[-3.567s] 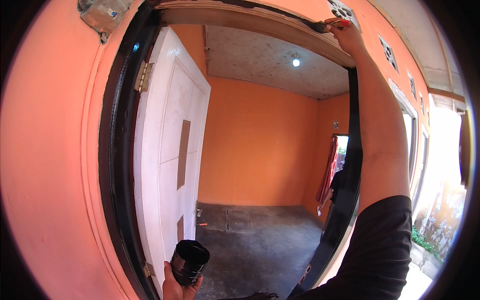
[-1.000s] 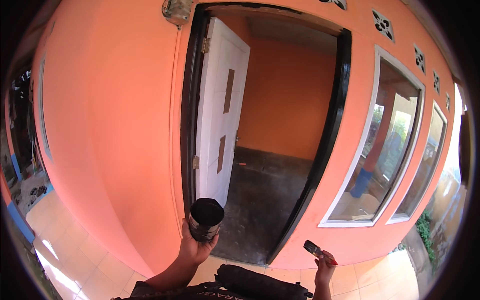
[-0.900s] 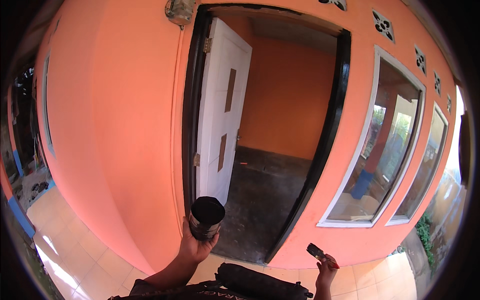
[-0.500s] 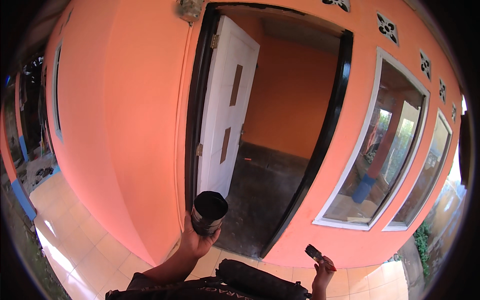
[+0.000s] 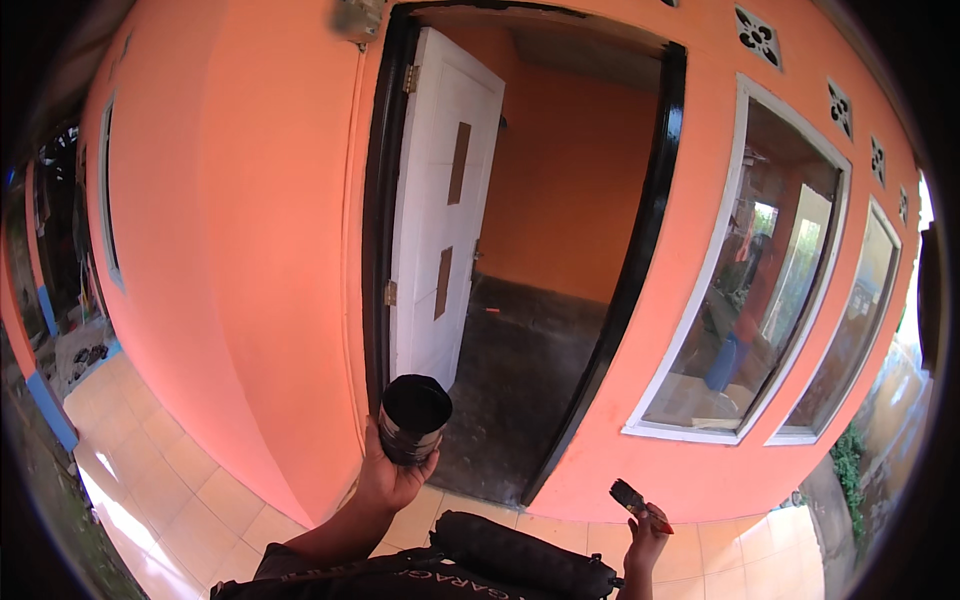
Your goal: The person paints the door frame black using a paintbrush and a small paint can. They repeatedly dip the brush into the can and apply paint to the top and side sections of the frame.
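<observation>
Orange outer wall (image 5: 270,250) fills most of the view, with a pale tiled floor (image 5: 220,505) along its foot. Set into the wall is a black door frame (image 5: 665,150), the landmark here. Through the frame show a dark floor (image 5: 530,350) and a deeper orange inner wall (image 5: 565,180). On the frame's left side hangs a white door (image 5: 422,220), swung inward, with two narrow brown panels. Right of the frame stand a white-edged window (image 5: 755,290) and a narrower window (image 5: 845,340); patterned vent blocks (image 5: 758,36) run above them. Below the frame, against the person's body, lies a black bag (image 5: 525,555). Before the frame's lower left, the left grip (image 5: 393,483) is wrapped around a black-smeared can (image 5: 412,425), open end up. Below and right of the frame's foot, the right grip (image 5: 648,542) pinches a red-handled paintbrush (image 5: 628,497), its dark bristles pointing up and left, well apart from the frame.
</observation>
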`<action>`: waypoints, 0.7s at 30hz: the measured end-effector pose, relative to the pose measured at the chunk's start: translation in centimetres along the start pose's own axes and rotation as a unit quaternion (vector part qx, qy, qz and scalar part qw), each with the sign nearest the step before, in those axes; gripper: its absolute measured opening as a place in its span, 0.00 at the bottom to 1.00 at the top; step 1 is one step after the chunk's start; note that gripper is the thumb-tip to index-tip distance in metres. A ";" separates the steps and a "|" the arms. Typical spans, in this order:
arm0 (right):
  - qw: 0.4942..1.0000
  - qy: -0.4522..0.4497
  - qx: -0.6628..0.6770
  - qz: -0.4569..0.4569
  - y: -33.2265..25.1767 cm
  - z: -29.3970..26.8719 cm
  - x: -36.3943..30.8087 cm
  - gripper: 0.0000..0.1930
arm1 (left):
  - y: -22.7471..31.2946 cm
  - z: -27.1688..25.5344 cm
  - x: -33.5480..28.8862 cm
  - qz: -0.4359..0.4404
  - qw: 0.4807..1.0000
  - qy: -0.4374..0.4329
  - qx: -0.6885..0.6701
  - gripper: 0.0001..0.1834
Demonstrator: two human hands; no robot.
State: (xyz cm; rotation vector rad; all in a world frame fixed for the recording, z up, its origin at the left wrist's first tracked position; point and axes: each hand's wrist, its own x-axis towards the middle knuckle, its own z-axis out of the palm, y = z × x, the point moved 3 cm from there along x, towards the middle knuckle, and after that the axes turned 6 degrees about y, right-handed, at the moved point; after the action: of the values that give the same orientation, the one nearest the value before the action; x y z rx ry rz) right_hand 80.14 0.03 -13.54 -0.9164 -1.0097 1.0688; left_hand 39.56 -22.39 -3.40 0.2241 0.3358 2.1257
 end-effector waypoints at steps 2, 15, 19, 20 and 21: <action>1.000 0.010 0.014 0.005 -0.4 0.2 -0.2 0.14 | -0.2 0.0 -0.2 -0.009 1.000 0.000 -0.002 0.41; 0.986 -0.056 0.158 -0.003 -8.0 6.7 0.1 0.17 | -1.5 -0.8 0.2 -0.079 0.997 0.015 -0.010 0.40; 0.964 -0.149 0.211 -0.060 -12.1 11.1 -0.6 0.16 | -1.7 -1.0 0.7 -0.081 0.996 0.031 0.000 0.41; 0.956 -0.175 0.225 -0.073 -13.1 12.2 -0.7 0.15 | -1.8 -1.0 0.9 -0.081 0.996 0.037 0.001 0.41; 0.946 -0.194 0.244 -0.090 -14.0 13.4 -1.1 0.14 | -1.8 -1.1 1.0 -0.086 0.996 0.028 0.001 0.41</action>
State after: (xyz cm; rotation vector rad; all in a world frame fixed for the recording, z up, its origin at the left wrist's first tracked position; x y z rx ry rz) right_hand 70.67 -2.87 3.17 -0.2061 -1.0543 1.2925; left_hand 40.10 -20.76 -4.95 0.1325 0.3756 1.9653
